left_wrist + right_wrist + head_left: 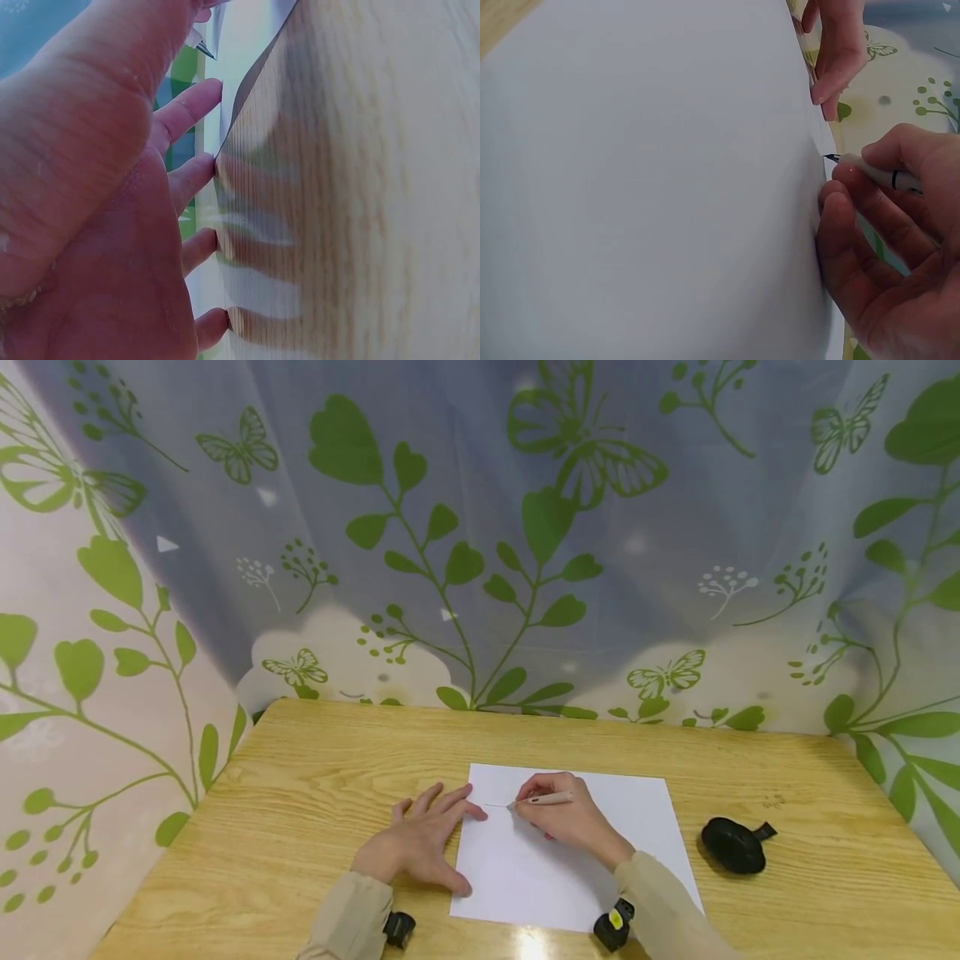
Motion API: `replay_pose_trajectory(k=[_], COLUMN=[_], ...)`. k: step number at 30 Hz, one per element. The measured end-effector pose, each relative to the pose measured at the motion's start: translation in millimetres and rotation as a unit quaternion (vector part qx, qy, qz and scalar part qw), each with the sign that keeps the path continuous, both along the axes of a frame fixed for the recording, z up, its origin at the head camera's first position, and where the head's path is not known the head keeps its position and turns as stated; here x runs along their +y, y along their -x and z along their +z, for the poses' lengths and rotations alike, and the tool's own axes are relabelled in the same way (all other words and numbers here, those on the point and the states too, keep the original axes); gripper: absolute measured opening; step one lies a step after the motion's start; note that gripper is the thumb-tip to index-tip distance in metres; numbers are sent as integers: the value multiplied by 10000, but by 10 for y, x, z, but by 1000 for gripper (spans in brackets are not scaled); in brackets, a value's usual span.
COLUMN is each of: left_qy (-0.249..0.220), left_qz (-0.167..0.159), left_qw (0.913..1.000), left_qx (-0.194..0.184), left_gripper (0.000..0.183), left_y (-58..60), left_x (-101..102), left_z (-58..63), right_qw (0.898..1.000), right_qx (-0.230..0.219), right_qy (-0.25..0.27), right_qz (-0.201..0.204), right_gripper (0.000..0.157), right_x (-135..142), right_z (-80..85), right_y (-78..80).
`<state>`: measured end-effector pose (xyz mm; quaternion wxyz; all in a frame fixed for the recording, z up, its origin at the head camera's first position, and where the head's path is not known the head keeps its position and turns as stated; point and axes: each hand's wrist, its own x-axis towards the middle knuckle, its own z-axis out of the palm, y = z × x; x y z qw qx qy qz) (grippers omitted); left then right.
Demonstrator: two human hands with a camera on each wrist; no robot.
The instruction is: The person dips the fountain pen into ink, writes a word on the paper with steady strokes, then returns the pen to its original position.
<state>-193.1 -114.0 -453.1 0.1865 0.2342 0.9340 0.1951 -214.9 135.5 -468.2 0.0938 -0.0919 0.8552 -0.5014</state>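
Note:
A white sheet of paper [517, 877] lies on the wooden table. My right hand [566, 814] pinches a pale fountain pen [553, 797] between thumb and fingers, its nib down on the upper left part of the sheet. One thin dark line [495, 805] runs left from the nib. In the right wrist view the dark nib and light barrel of the pen [889, 177] show past the fingertips. My left hand [423, 843] spreads its fingers at the sheet's left edge, index fingertip and thumb on the paper. The left wrist view shows its fingertips [201, 166] against the surface.
Right of the sheet sits a small black pan-shaped dish [733, 846] with a short handle. The wooden tabletop [300, 793] stretches out on both sides. Behind it hangs a curtain [480, 568] printed with green leaves and butterflies. Black devices [613, 927] are strapped on both wrists.

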Motion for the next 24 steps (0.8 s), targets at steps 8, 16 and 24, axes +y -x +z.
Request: replay_pose_trajectory(k=[8,16,24], left_qy=[37,27,-18], left_qz=[24,30,6], left_qw=[10000,10000,10000], left_qx=[-60,-54,-31], left_gripper=[83,84,83], left_y=[0,-15,-11], left_x=[4,10,6], left_z=[-25,-3,-3], right_qw=[9997,9998,9999], right_qx=[-229,-173,-154], right_qy=[70,49,9], right_qz=[-89,-62,-62], right_gripper=[4,5,5], right_x=[32,69,100], right_z=[-24,-32,-12], right_y=[6,0,-3])
